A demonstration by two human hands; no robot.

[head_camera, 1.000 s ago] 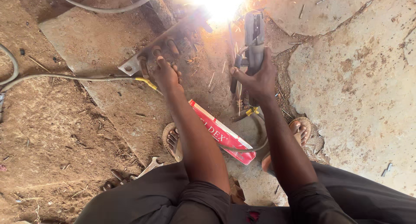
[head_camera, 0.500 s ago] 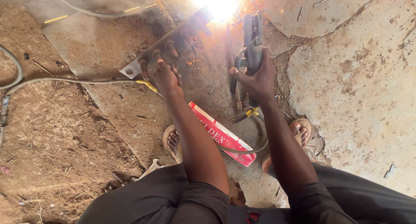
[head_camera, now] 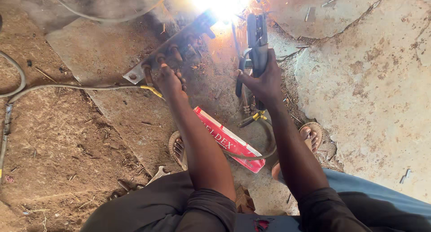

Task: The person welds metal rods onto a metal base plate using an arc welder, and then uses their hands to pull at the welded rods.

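My right hand (head_camera: 265,81) had its fingers closed round the holder (head_camera: 257,41), upper middle of the frame; my left hand (head_camera: 170,79) pressed fingers down on the bar (head_camera: 173,52) beside it. Best, I judged, to pin the bar firmly and keep the arc (head_camera: 220,3) steady at its far end

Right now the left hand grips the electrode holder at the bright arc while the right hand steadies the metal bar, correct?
No, the hands are swapped. In the head view the right hand grips the electrode holder at the bright arc, while the left hand steadies the metal bar.
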